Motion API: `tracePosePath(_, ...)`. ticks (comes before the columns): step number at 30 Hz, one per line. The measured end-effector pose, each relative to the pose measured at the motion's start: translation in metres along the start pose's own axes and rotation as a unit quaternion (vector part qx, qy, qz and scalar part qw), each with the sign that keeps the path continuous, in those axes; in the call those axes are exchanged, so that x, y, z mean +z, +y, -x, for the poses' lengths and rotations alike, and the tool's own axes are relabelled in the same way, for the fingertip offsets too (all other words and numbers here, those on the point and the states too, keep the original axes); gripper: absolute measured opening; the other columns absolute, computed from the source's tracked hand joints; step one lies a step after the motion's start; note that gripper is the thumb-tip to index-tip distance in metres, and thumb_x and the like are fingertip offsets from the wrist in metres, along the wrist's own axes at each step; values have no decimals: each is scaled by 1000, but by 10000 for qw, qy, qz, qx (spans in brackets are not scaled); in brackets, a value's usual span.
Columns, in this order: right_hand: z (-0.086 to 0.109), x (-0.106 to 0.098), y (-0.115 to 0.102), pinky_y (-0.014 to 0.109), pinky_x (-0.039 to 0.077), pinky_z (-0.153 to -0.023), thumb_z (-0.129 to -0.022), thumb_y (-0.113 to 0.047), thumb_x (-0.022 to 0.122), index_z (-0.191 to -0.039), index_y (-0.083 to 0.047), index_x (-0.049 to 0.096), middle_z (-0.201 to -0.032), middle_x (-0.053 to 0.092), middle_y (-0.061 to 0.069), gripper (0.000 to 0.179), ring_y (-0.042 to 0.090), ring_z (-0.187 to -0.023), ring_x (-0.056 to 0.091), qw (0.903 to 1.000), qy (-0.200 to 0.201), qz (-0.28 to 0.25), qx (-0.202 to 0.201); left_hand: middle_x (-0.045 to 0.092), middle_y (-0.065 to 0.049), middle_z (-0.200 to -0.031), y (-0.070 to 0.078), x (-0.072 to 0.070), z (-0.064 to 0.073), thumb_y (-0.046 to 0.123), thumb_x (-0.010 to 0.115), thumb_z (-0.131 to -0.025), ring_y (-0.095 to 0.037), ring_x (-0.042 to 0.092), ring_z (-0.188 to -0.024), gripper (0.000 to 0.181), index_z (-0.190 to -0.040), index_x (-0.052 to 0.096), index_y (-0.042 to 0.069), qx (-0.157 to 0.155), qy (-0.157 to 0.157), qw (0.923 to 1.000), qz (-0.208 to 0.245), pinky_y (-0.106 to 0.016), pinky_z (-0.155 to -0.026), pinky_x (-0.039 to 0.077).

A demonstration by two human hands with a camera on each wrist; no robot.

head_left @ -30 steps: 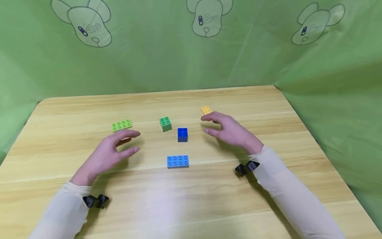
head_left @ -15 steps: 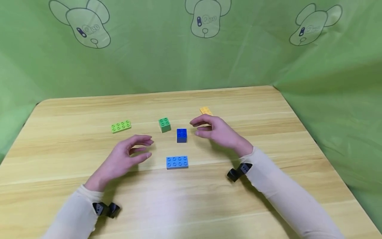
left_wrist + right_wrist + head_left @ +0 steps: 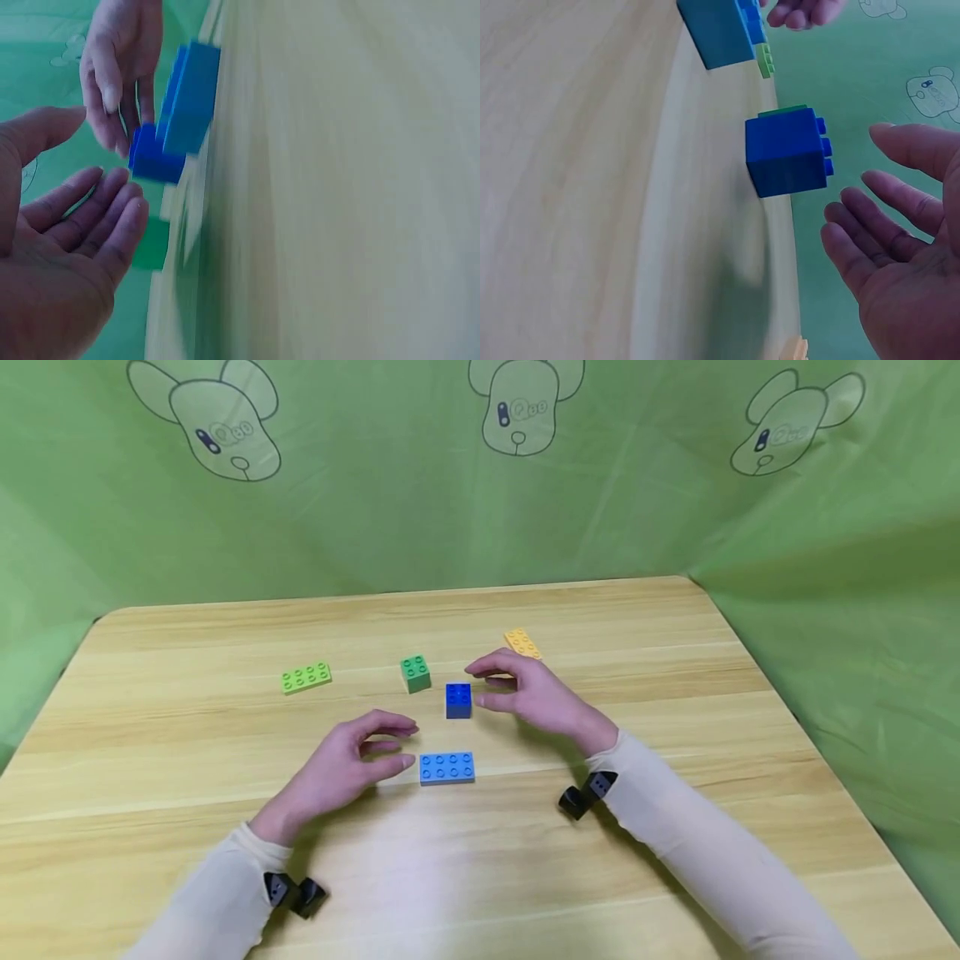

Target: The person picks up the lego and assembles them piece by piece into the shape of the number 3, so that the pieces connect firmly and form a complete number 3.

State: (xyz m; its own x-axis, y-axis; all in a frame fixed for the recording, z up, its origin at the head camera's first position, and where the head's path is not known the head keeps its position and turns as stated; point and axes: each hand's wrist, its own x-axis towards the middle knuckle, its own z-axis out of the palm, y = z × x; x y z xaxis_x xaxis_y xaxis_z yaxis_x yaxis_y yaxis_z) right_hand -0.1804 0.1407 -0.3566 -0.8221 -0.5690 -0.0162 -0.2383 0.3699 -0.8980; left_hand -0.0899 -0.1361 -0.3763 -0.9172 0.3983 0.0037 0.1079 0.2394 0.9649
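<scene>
My left hand (image 3: 348, 764) hovers just left of the light blue brick (image 3: 447, 768), its fingers loosely bent and nothing held. Beside the dark blue brick (image 3: 458, 700), on its right, is my right hand (image 3: 536, 693), thumb and fingers spread apart with nothing between them. In the right wrist view a gap shows between the right hand (image 3: 907, 240) and the dark blue brick (image 3: 787, 154). The left wrist view has the left hand (image 3: 67, 240) apart from the light blue brick (image 3: 191, 97). A green brick (image 3: 416, 673) stands behind and left of the dark blue one.
A flat lime green brick (image 3: 306, 677) lies at the left of the wooden table (image 3: 525, 877). Behind the right hand lies a flat orange brick (image 3: 522, 643). A green curtain (image 3: 390, 518) with printed bear heads hangs along the back and sides.
My left hand has moved right and toward me, up to the light blue brick. The right hand has shifted left, closer to the dark blue brick. Every brick stays in place.
</scene>
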Motion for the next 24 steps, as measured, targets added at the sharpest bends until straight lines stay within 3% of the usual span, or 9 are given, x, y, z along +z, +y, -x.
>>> tracePosePath(9,-6,8,3,34,44,-103,-93,-9,69,-131,1,56,-131,54,13,42,25,-122,54,9994,-29,-219,277,58,-11,-129,5,15,-9,10,75,-87,-31,55,-121,45,-128,58,1,-258,-21,9997,-20,-39,-104,44)
tracePosePath(17,-8,13,3,38,39,-108,-93,-10,70,-131,0,56,-131,54,7,42,26,-125,51,9995,-78,-163,248,56,-10,-127,4,24,-10,11,83,-80,-30,57,-118,56,-129,58,1,-116,-333,9974,-632,-36,-101,46)
tracePosePath(24,-10,17,4,37,39,-108,-92,-9,70,-132,1,56,-131,54,7,43,25,-124,51,9995,-82,-105,284,58,-6,-121,5,27,-11,14,84,-79,-26,58,-114,53,-126,60,3,-44,-312,9912,-1287,-38,-100,47)
